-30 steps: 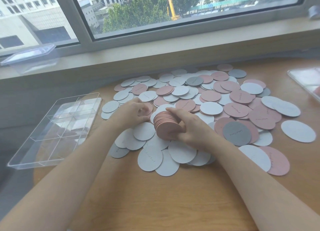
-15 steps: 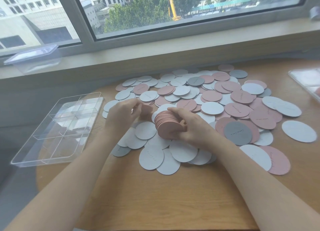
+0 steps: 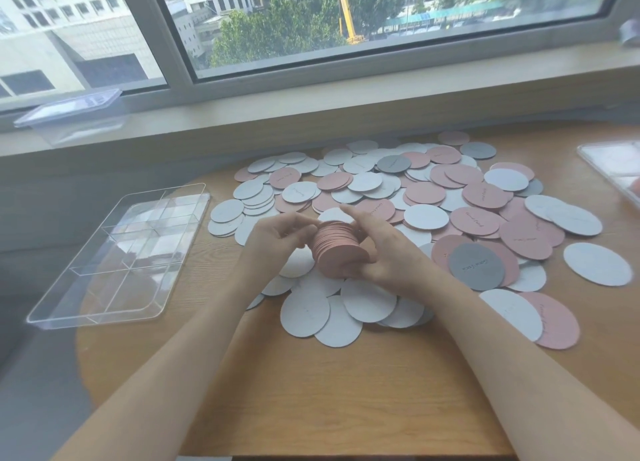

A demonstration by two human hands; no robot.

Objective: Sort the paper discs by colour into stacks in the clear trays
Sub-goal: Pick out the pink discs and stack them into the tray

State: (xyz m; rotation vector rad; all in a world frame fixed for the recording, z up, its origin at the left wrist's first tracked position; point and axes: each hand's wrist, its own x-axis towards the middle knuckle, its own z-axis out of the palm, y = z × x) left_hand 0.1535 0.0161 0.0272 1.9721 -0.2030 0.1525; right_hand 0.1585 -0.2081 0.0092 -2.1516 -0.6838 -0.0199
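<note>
Gripping the pink stack (image 3: 341, 253): right hand (image 3: 388, 253) has its fingers (image 3: 356, 218) curled over the top and round the far side, holding it on edge just above the loose discs (image 3: 433, 201). Left hand (image 3: 273, 239) is against the stack's left face, fingers bent; looks like it's seating another pink disc onto the pile, but can't tell for sure whether it's pinching one. Pile spreads across the tabletop (image 3: 277, 391), pink, white and a few grey mixed, mostly right of and beyond the hands. Clear tray (image 3: 117, 253) sits well to the left, compartments look unfilled; a second tray (image 3: 609, 170) is at the right edge. To do this step well: square the edges before adding more, keep pressure on both faces so nothing fans out, then lower the stack flat into one compartment rather than dropping it.
</note>
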